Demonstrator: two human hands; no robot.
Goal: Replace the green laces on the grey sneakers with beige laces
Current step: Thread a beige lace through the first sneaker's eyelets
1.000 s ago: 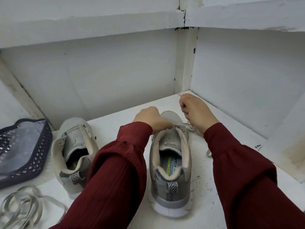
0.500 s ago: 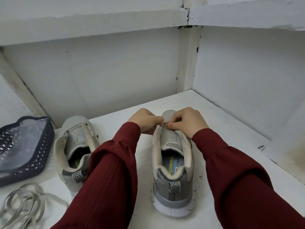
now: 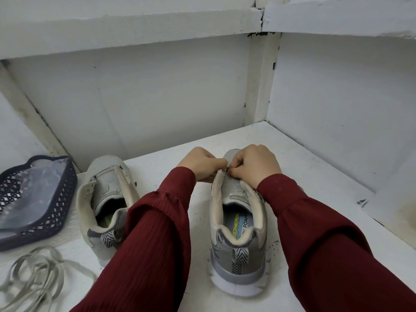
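Note:
Two grey sneakers stand heel-toward-me on the white shelf. The right sneaker [image 3: 236,224] is between my arms. My left hand [image 3: 200,163] and my right hand [image 3: 254,166] meet over its front eyelets, fingers curled. My right hand pinches a lace tip at the left eyelet row; my left hand grips the shoe's left flap there. The lace itself is mostly hidden under my hands. The left sneaker [image 3: 105,194] stands unlaced beside my left sleeve. A loose pale lace [image 3: 33,280] lies tangled at the front left.
A dark blue mesh basket [image 3: 42,228] with a clear plastic bag inside sits at the far left. White walls close the shelf [image 3: 315,176] at the back and right; a ledge runs overhead.
One second ago my right hand was pulling lace out to the right of the shoe. Both hands have since come together at the front eyelets and stay there.

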